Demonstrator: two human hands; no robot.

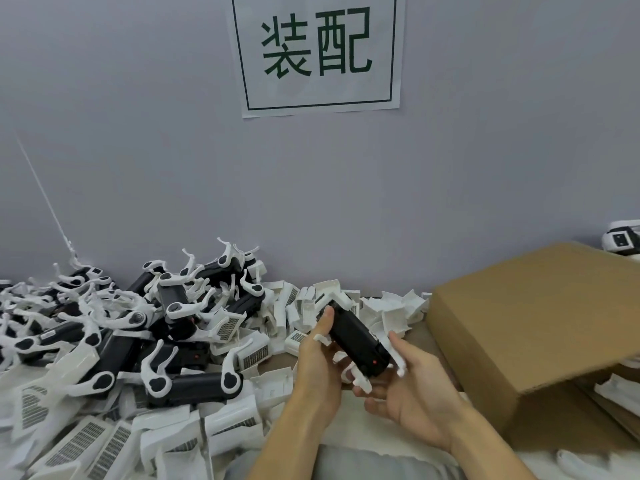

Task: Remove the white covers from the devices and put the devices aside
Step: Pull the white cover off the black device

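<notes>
Black device (353, 337) held between both hands, long axis running far-left to near-right. Left hand (317, 362) grips far end; right hand (412, 386) cups near end. Stripped pile (145, 327) lies left of left hand.

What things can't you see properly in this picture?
- Inside of the cardboard box: head view shows only its outside.
- Underside of the black device: covered by the left hand and right hand.
- Bottom of the device pile: buried under the upper devices.
- White-and-black object behind the box: cut off by the right edge.
</notes>
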